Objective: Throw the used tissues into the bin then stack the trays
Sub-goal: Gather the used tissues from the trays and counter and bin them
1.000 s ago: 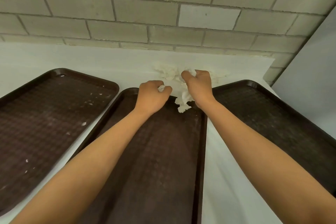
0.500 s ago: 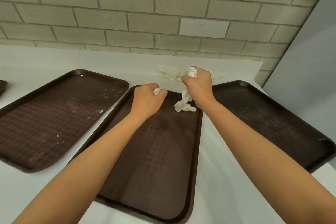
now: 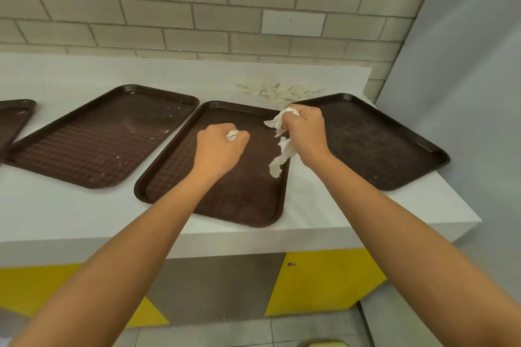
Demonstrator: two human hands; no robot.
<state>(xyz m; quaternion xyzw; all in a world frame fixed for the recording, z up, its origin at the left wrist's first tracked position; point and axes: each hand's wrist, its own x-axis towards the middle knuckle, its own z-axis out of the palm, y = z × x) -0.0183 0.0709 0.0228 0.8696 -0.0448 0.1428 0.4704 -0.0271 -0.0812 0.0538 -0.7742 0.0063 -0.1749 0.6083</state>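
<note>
You've pulled both fists back, left hand [image 3: 218, 149] clenching a small wad [image 3: 232, 135], right hand [image 3: 306, 131] gripping a trailing tissue [image 3: 282, 146]: bin next, though scraps [image 3: 277, 90] remain beyond them.

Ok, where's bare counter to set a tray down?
Bare counter: the front strip before the left tray and middle tray, and the band behind the left tray up to the brick wall. Crowded: back right, where loose tissues lie behind the middle and right tray.
</note>
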